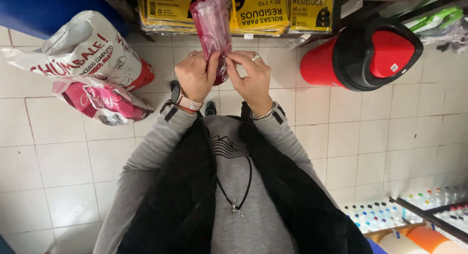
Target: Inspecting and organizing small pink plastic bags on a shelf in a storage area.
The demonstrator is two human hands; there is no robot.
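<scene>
Pinching pink packet (212, 24): left hand (196, 78), right hand (252, 81).

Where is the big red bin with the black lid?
In the head view, the red bin lies on its side on the white tiled floor, to the right of the right hand, just below the shelf of yellow bag packs.

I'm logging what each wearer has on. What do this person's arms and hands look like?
Both arms are in grey sleeves with dark striped cuffs, under a black vest. The left hand has a ring and a wristwatch; the right hand has a ring and a thin bangle.
</scene>
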